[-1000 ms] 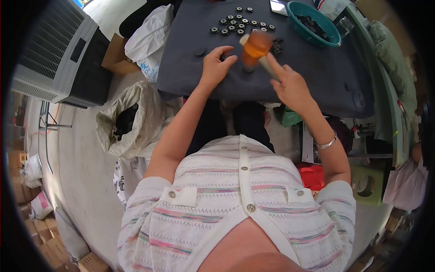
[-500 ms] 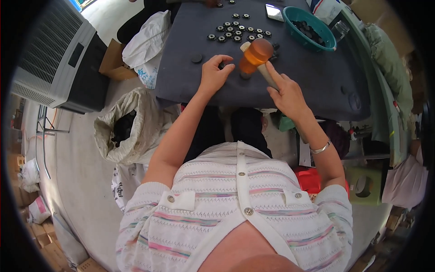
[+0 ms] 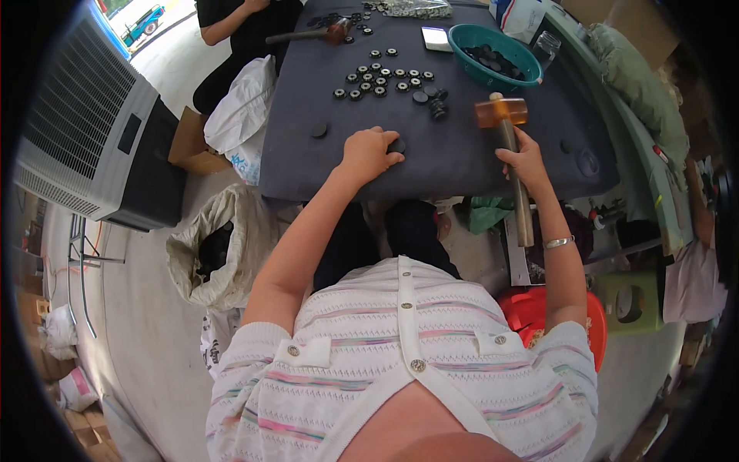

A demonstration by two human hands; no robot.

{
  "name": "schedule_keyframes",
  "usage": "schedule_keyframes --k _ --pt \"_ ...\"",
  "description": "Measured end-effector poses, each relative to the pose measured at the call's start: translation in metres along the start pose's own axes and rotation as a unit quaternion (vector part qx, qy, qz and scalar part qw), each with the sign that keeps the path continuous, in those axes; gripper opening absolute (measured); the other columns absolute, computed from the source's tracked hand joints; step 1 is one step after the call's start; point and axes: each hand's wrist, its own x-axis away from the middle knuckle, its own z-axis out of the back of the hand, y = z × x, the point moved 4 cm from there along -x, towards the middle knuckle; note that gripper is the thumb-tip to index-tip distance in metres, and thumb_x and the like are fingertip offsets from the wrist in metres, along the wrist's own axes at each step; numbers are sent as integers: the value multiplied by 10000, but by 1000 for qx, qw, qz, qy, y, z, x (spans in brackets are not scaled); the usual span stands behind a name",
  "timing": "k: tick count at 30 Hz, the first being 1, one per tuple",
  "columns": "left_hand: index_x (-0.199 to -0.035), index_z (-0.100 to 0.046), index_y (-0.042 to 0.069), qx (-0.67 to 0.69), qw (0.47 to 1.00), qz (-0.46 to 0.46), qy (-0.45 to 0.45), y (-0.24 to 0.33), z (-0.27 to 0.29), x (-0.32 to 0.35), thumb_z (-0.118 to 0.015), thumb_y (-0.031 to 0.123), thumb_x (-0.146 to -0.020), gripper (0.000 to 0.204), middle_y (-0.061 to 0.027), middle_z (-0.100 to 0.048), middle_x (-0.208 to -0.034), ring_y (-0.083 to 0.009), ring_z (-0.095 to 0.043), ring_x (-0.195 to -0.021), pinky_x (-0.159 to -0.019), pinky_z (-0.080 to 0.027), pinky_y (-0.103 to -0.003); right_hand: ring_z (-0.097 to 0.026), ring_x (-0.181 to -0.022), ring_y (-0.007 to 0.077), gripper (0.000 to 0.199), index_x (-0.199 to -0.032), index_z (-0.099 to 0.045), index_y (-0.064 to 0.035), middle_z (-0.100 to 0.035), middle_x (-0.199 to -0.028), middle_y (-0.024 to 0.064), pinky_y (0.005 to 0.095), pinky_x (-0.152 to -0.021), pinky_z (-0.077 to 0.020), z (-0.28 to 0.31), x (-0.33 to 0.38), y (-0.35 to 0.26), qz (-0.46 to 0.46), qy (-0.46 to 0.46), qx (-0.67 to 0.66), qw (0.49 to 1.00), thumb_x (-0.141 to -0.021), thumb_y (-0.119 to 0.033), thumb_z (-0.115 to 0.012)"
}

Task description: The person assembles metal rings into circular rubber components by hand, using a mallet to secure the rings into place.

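My left hand (image 3: 369, 158) rests near the table's front edge, its fingers and thumb closed on a black disc (image 3: 397, 145). To the right, my right hand (image 3: 526, 160) is wrapped around the wooden handle of a mallet (image 3: 522, 212) with an amber, see-through head. The mallet head is raised, apart from the disc. Beyond my hands lie several black round wheel-like pieces with pale centres (image 3: 379, 79). Closer in, a small pile of plain black pieces (image 3: 436, 106) sits between the hands. One loose black disc (image 3: 319, 129) lies left of my left hand.
A teal basin (image 3: 464, 61) of black pieces stands at the far right, beside a phone (image 3: 436, 39) and a glass jar (image 3: 546, 48). Another mallet (image 3: 336, 32) lies at the back, near a person in black (image 3: 239, 46). An open sack (image 3: 196, 273) stands left of my legs.
My right hand and the mallet have swung right, away from my left hand. My left hand stays near the front edge, with the black disc showing at its fingers. The view has shifted slightly.
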Motion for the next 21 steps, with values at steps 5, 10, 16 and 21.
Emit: schedule_keyframes --k 5,10,16,21 --pt "-1058 -662 46 10 999 30 -23 1 -3 -7 -727 293 -779 378 -84 -651 -854 -259 -651 -852 -739 -504 -368 -605 -586 162 438 -1192 -561 9 -611 -779 85 310 -526 -511 51 -39 49 -34 -30 108 993 -778 -90 -662" --pt "-1016 -656 19 429 885 180 17 -33 1 4 -698 209 -819 277 -34 -620 -754 -122 -584 -640 -596 -473 -274 -616 -931 344 318 -983 -606 -22 -627 -985 192 435 -799 -518 23 -49 9 75 95 631 767 -771 -233 -716" --pt "-1001 -647 3 567 795 207 59 -28 -6 14 -686 126 -842 204 27 -567 -742 -45 -502 -572 -533 -397 -197 -622 -946 391 678 -1256 -512 -37 -582 -1076 231 457 -810 -513 -71 -77 -48 183 97 464 861 -790 -507 -659" --pt "-1006 -623 36 509 839 171 83 -23 -7 14 -664 99 -864 160 53 -512 -725 -19 -472 -557 -458 -345 -181 -576 -1120 384 728 -1322 -445 -67 -477 -1279 252 441 -903 -503 -114 -116 -31 -7 42 480 876 -803 -532 -655"
